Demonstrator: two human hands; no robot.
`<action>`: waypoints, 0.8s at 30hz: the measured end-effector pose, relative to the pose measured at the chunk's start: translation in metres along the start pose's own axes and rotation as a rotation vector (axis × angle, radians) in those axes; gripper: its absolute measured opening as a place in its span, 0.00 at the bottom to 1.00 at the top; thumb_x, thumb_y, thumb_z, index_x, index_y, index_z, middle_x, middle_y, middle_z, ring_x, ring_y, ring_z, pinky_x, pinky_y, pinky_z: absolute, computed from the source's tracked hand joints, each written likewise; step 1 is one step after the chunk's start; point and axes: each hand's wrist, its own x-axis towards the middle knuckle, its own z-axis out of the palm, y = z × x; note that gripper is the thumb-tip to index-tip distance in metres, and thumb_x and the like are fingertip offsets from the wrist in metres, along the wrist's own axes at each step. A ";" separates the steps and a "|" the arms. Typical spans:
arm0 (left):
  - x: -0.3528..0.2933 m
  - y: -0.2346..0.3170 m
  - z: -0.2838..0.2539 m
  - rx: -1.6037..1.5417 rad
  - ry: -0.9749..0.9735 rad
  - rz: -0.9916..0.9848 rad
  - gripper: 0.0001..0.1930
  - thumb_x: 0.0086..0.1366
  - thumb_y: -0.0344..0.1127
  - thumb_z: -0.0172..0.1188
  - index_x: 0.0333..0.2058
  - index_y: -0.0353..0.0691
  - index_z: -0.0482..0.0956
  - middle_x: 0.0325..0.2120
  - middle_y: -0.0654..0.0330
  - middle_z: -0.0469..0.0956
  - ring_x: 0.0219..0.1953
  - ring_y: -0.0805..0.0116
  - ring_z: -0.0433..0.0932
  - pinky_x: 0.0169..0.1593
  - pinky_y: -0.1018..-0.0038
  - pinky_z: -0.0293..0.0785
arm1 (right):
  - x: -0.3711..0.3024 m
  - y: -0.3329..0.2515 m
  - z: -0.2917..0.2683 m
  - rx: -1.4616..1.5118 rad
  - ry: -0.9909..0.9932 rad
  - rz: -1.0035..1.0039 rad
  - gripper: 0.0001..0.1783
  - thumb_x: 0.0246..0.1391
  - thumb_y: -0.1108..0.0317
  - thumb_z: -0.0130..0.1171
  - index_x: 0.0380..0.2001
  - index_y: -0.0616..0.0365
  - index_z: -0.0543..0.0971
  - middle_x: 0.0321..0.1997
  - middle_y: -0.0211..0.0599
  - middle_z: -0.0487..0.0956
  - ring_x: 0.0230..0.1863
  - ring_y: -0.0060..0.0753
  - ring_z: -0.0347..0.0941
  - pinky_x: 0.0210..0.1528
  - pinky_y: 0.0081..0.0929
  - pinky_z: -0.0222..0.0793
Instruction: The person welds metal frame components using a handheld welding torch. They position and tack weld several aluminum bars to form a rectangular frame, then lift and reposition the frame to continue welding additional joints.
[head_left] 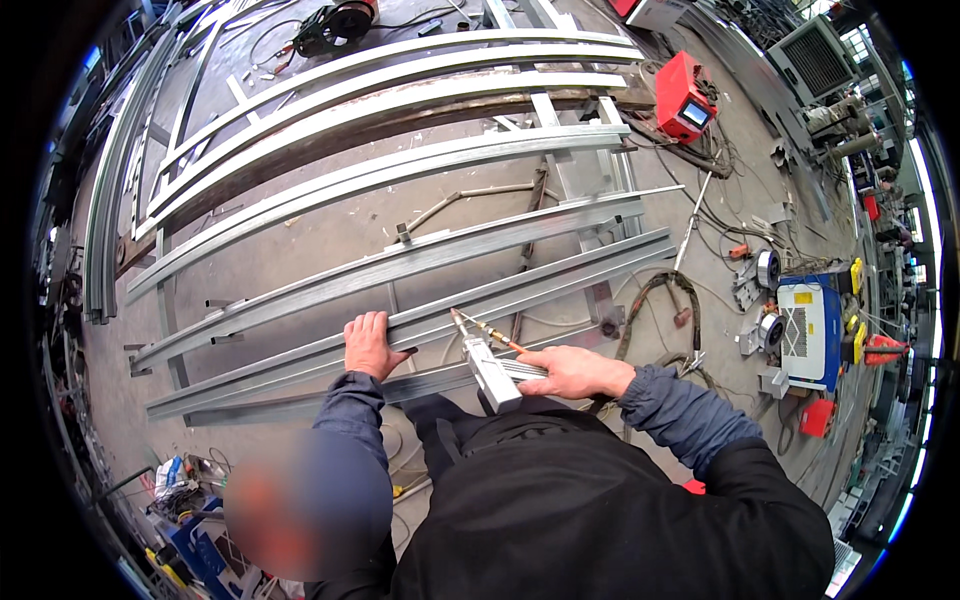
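My left hand (369, 346) lay over the upper edge of the nearer steel channel (270, 374); whether it was clenched there, I could not tell. My right hand (585, 372) grasped a pale, box-shaped metal piece (492, 378) alongside a slim brass-coloured tool (487, 329) with an orange end, both between me and that channel's far edge. Beyond ran another long steel rail (460, 243), roughly parallel.

Left fingers (367, 326) on metal beam (560, 275), right fingers (542, 361) gripping silver piece (490, 376)
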 end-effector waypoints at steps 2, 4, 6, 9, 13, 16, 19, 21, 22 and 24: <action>0.001 -0.001 0.001 0.002 0.016 0.009 0.45 0.43 0.60 0.86 0.55 0.42 0.78 0.49 0.58 0.78 0.57 0.54 0.75 0.65 0.57 0.66 | 0.002 -0.001 -0.005 0.040 -0.034 -0.010 0.37 0.72 0.38 0.59 0.70 0.54 0.76 0.59 0.58 0.84 0.62 0.63 0.79 0.64 0.50 0.74; 0.000 0.000 0.001 0.001 0.025 0.012 0.44 0.43 0.59 0.86 0.55 0.42 0.78 0.49 0.58 0.78 0.57 0.54 0.75 0.65 0.57 0.66 | 0.002 0.001 -0.005 0.020 -0.017 -0.013 0.37 0.72 0.38 0.59 0.69 0.54 0.77 0.58 0.58 0.84 0.62 0.63 0.79 0.63 0.49 0.74; 0.001 0.000 0.000 0.000 0.028 0.010 0.44 0.43 0.59 0.86 0.55 0.42 0.78 0.49 0.58 0.78 0.57 0.55 0.75 0.65 0.57 0.66 | 0.001 -0.002 -0.010 0.018 -0.018 -0.009 0.36 0.72 0.38 0.59 0.69 0.54 0.77 0.58 0.58 0.84 0.62 0.63 0.79 0.63 0.49 0.74; 0.002 0.000 -0.001 -0.004 -0.002 -0.005 0.43 0.43 0.58 0.86 0.54 0.43 0.78 0.48 0.58 0.78 0.57 0.55 0.75 0.64 0.57 0.66 | 0.000 -0.007 -0.016 0.024 -0.047 0.000 0.37 0.72 0.37 0.59 0.68 0.55 0.77 0.59 0.58 0.84 0.63 0.62 0.79 0.64 0.49 0.74; 0.003 0.002 -0.002 -0.006 0.021 0.004 0.43 0.44 0.58 0.86 0.54 0.43 0.78 0.48 0.59 0.78 0.57 0.55 0.75 0.64 0.57 0.66 | -0.001 -0.005 -0.018 0.004 -0.058 0.005 0.39 0.72 0.36 0.58 0.69 0.57 0.76 0.61 0.59 0.83 0.64 0.63 0.78 0.64 0.49 0.73; 0.004 0.004 -0.004 -0.005 0.022 0.006 0.43 0.43 0.58 0.86 0.54 0.43 0.78 0.48 0.59 0.78 0.57 0.55 0.75 0.64 0.57 0.66 | -0.001 -0.002 -0.018 -0.007 -0.066 0.002 0.41 0.72 0.35 0.57 0.70 0.58 0.74 0.63 0.60 0.82 0.66 0.63 0.77 0.66 0.49 0.73; 0.003 0.005 -0.005 -0.005 0.007 -0.003 0.44 0.43 0.58 0.86 0.55 0.43 0.78 0.49 0.59 0.78 0.58 0.55 0.75 0.65 0.57 0.66 | -0.003 0.000 -0.018 -0.013 -0.067 0.009 0.42 0.72 0.34 0.57 0.72 0.58 0.74 0.63 0.61 0.81 0.67 0.63 0.76 0.67 0.49 0.72; 0.003 0.005 -0.005 -0.001 0.020 0.001 0.44 0.43 0.58 0.86 0.56 0.43 0.77 0.49 0.59 0.78 0.59 0.55 0.75 0.65 0.57 0.66 | -0.003 0.001 -0.018 -0.013 -0.071 0.012 0.42 0.72 0.34 0.57 0.72 0.58 0.73 0.64 0.61 0.81 0.67 0.64 0.76 0.67 0.49 0.72; 0.002 0.005 -0.005 0.001 0.018 0.000 0.44 0.43 0.58 0.86 0.56 0.43 0.77 0.50 0.59 0.78 0.59 0.55 0.75 0.65 0.57 0.66 | -0.003 0.002 -0.018 -0.011 -0.076 0.014 0.42 0.72 0.34 0.57 0.72 0.58 0.73 0.64 0.62 0.81 0.67 0.64 0.76 0.67 0.49 0.72; 0.002 0.004 -0.004 0.003 0.013 -0.003 0.45 0.43 0.57 0.86 0.56 0.43 0.77 0.50 0.59 0.78 0.59 0.55 0.75 0.66 0.57 0.66 | -0.003 0.000 -0.020 -0.013 -0.075 0.021 0.42 0.72 0.34 0.57 0.72 0.58 0.73 0.64 0.62 0.81 0.67 0.64 0.76 0.67 0.49 0.72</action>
